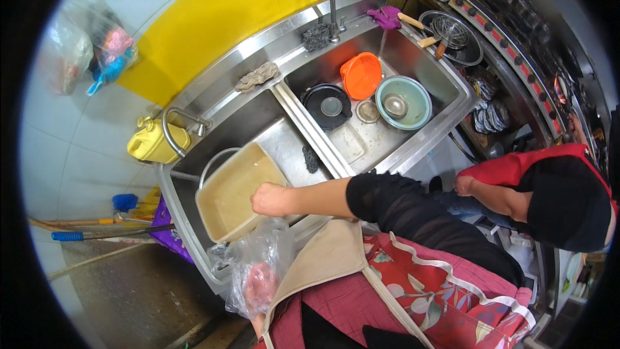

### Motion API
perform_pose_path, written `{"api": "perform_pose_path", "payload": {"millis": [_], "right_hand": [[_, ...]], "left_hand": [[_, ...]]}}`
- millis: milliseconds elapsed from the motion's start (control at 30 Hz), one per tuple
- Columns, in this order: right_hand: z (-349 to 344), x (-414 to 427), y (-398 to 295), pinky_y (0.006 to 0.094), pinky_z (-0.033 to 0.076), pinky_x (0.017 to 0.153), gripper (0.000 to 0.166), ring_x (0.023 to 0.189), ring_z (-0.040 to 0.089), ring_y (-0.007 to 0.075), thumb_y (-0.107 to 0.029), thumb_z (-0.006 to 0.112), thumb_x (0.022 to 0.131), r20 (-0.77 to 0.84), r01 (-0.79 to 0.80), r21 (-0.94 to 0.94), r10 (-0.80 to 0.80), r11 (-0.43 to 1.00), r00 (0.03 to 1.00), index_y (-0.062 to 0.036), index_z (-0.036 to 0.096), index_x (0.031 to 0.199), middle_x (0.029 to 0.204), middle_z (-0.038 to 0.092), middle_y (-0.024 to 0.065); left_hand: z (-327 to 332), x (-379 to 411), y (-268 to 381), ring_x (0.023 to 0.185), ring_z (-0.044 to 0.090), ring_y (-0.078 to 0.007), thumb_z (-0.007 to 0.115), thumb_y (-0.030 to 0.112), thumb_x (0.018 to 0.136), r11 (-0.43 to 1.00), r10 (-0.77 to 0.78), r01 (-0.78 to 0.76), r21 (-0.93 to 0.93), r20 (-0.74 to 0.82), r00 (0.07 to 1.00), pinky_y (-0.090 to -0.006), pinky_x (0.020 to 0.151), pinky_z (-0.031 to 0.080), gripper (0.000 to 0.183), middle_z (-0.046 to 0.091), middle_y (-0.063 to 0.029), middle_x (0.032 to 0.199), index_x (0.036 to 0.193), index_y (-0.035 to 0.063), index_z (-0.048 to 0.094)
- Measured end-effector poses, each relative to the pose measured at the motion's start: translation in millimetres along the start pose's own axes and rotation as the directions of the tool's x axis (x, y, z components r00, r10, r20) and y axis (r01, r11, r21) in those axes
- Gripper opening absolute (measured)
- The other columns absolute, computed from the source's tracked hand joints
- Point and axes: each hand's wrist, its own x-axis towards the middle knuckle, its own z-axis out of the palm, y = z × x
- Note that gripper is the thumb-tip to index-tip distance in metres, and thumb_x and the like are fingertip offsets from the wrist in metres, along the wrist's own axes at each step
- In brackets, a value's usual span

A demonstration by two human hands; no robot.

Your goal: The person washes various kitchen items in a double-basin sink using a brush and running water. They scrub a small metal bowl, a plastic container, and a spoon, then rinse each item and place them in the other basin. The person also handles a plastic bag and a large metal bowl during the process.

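My right hand (271,199) is a closed fist over the near right rim of a beige rectangular plastic basin (240,189), which holds cloudy liquid and stands tilted in the left sink bay. Nothing shows in the fist; whether it pinches the plastic just below is unclear. My left hand (260,285) is at the sink's front edge, its fingers bent and blurred behind a crumpled clear plastic bag (278,240) that it holds. A dark scouring pad (310,159) lies on the sink floor, right of the basin.
The right sink bay (431,65) holds an orange basket (362,76), a light-green basin (404,103) and a black container (327,106). Two curved faucets, a yellow jug (159,140) and a rag (256,77) line the back. A person in a red apron works at the stove, right.
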Motion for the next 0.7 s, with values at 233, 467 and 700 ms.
{"api": "perform_pose_path", "payload": {"millis": [233,467,700], "right_hand": [[45.3,-5.1,-11.9,0.0376,0.050,0.063,0.013,0.076,0.063,0.0263,-0.010,0.057,0.067,0.103,-0.101,0.069,0.094,0.992,0.990,-0.0058,0.065,0.076,0.083,0.062,0.0112],[-9.8,-84.3,65.2,0.0393,0.049,0.068,0.018,0.080,0.060,0.0295,-0.007,0.051,0.072,-0.097,-0.330,0.379,0.392,0.864,0.915,-0.0088,0.060,0.087,0.089,0.061,0.0109],[18.8,-242.2,212.6,0.0386,0.048,0.077,0.020,0.093,0.058,0.0292,-0.009,0.050,0.074,0.270,-0.698,-0.122,0.701,0.705,0.661,-0.0045,0.063,0.088,0.094,0.062,0.0135]], "left_hand": [[-1.3,-3.9,-4.9,0.089,0.056,-0.0204,0.060,0.037,0.079,1.000,-0.028,0.028,0.001,0.003,1.000,-0.0312,0.070,0.049,0.050,0.057,-0.0064,0.108,0.117,0.0063,0.049],[22.5,35.3,-13.1,0.082,0.053,-0.0185,0.067,0.044,0.072,0.991,-0.131,0.130,0.021,0.293,0.947,-0.0296,0.068,0.046,0.059,0.054,-0.0043,0.096,0.116,0.0079,0.049],[54.1,83.5,-49.0,0.067,0.047,-0.0171,0.060,0.033,0.082,0.943,-0.254,0.327,-0.065,0.495,0.831,-0.0296,0.062,0.042,0.037,0.051,-0.0033,0.090,0.107,0.0073,0.051]]}}
